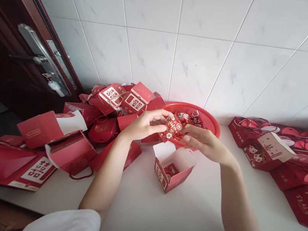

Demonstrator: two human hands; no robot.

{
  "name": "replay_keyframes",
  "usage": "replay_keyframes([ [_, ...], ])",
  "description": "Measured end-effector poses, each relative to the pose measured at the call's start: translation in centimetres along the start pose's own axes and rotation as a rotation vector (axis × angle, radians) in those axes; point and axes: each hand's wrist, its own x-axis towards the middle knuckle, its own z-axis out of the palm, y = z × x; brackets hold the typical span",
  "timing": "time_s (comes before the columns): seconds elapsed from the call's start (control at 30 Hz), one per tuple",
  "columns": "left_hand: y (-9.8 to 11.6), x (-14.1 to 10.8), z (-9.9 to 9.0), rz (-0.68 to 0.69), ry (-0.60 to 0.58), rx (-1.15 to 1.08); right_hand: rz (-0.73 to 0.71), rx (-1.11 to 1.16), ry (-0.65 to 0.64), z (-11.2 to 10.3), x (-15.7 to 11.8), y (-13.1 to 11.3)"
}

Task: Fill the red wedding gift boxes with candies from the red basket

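A red printed packet (pixel 173 127) with gold lettering is held up over the front of a red plastic basket (pixel 217 126). My left hand (pixel 148 124) grips its left edge between thumb and fingers. My right hand (pixel 204 140) is at the packet's right side, thumb and fingers apart; whether it touches the packet is unclear. Below both hands, an opened red box (pixel 175 182) with white inner flaps stands on the white table, a red item (pixel 171 170) lying inside. More small wrapped pieces lie in the basket behind the hands.
Many red boxes (pixel 75 150) are piled at the left, some opened. Rows of closed red boxes (pixel 270 152) with cords stand at the right. A tiled wall (pixel 150 61) rises behind the table (pixel 139 213). At the far left is a dark door (pixel 7 31) with keys in its lock.
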Motion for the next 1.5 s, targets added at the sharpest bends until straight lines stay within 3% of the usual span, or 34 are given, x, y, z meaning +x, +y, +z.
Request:
replay_keyframes([
  [0.1, 0.0, 0.0, 0.6, -0.013, -0.05, 0.017, 0.002, 0.11, 0.149, 0.5, 0.2, -0.4],
  [0.23, -0.2, 0.3, 1.6, -0.011, -0.082, 0.002, -0.031, 0.23, 0.197, 1.6, 0.9, -0.5],
  [0.4, 0.3, 0.4, 2.5, 0.014, -0.012, -0.054, -0.069, 0.259, 0.31, 1.9, 1.1, -0.3],
  [0.67, 0.7, 0.8, 4.4, -0.084, 0.07, -0.222, -0.127, 0.231, 0.426, 1.8, 0.9, -0.2],
  [0.8, 0.4, 1.0, 4.4, -0.077, 0.093, -0.266, -0.153, 0.266, 0.433, 1.8, 0.8, -0.3],
  [0.97, 0.7, 0.7, 3.7, -0.012, 0.09, -0.164, -0.127, 0.238, 0.473, 1.3, 0.4, -0.5],
  [1.03, 0.8, 0.5, 3.3, -0.006, 0.095, -0.108, -0.12, 0.221, 0.465, 1.1, 0.3, -0.5],
  [1.13, 0.7, 0.1, 2.5, -0.052, 0.007, -0.025, -0.117, 0.188, 0.41, 0.7, 0.1, -0.5],
  [1.33, -0.1, -0.7, 1.0, -0.168, -0.232, 0.418, 0.042, -0.081, 0.108, 0.4, -0.2, -0.2],
  [1.43, -0.5, -0.7, 1.0, -0.232, -0.372, 0.493, 0.121, -0.155, -0.079, 1.2, 0.2, 0.2],
  [1.5, -0.8, -0.5, 1.2, -0.261, -0.414, 0.545, 0.138, -0.217, -0.121, 1.7, 0.4, 0.4],
])
